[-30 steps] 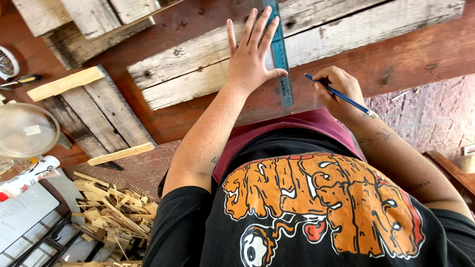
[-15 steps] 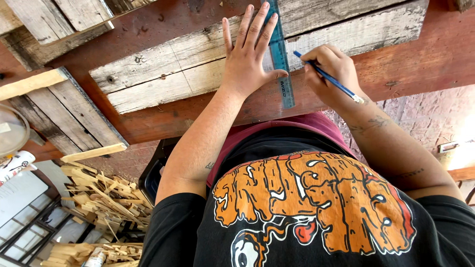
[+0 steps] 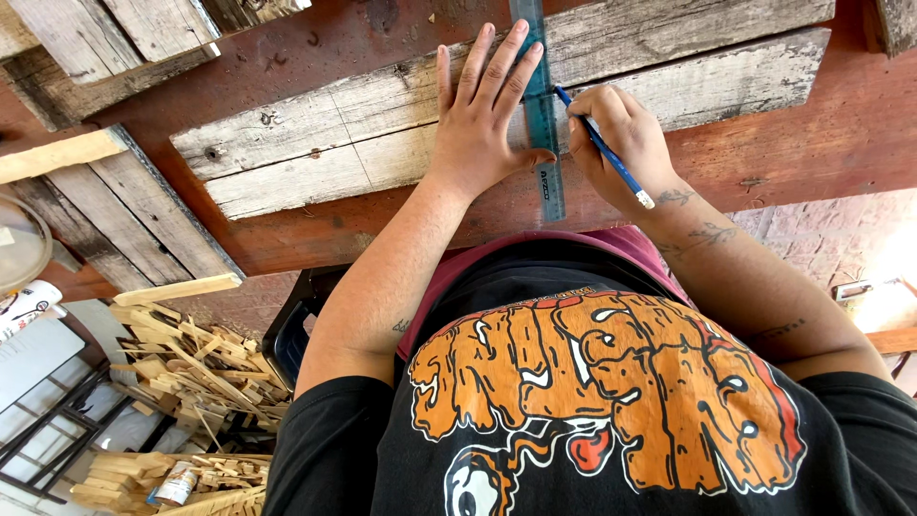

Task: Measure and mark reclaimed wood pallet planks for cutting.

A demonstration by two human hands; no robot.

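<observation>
Steadily, the left hand (image 3: 482,119) lies spread, pinning the blue ruler (image 3: 538,105) across the weathered plank (image 3: 334,143) near the tabletop (image 3: 812,143) edge, while the right hand (image 3: 616,134), its grip pinching a blue pencil (image 3: 602,148), should run snug along the ruler's edge.

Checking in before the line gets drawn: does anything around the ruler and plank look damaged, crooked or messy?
The weathered plank is cracked and chipped, with old nail holes. The blue ruler lies square across it, pinned flat by the left hand; the right hand holds a blue pencil at its edge. Wood offcuts lie heaped on the floor.
</observation>
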